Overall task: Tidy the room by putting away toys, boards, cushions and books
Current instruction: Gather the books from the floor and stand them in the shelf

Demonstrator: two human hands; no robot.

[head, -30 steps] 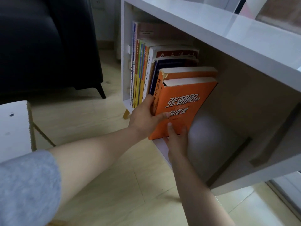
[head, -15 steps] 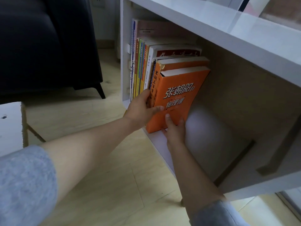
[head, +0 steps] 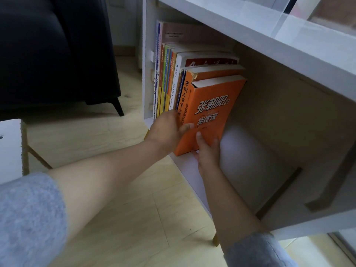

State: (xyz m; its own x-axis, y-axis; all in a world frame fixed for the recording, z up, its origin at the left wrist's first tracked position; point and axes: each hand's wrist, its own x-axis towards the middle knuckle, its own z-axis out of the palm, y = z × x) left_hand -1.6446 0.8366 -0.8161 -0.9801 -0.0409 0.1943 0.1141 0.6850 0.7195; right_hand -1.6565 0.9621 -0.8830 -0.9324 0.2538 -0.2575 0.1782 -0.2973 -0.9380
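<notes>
Closest to me are my two grey sleeves (head: pixel 28 214), pushed up off bare forearms that reach forward over the pale wood floor (head: pixel 123 218). My left hand (head: pixel 165 130) is curled round the spine edge of the orange book (head: pixel 210 112), thumb lying across the front cover, the other fingers hidden behind it. My right hand (head: pixel 209 151) sits lower, at the book's bottom corner, thumb pressed up against the cover and the fingers wrapped under and behind, so both hands are gripping the same book. The book stands nearly upright on the shelf floor (head: pixel 250 160) of the white cabinet (head: pixel 289 47), leaning a little to the left against a second orange book (head: pixel 185 97) whose spine is torn at the top. Beyond that, the row of books (head: pixel 167 78) runs on to the left wall of the compartment: a white spine, then thin yellow, green and orange ones, with a taller pinkish one at the far end. To the right of the book I hold, the compartment is bare. At the left edge is a white stool (head: pixel 9 147), and farther back a dark sofa (head: pixel 54 51) on a black leg.
</notes>
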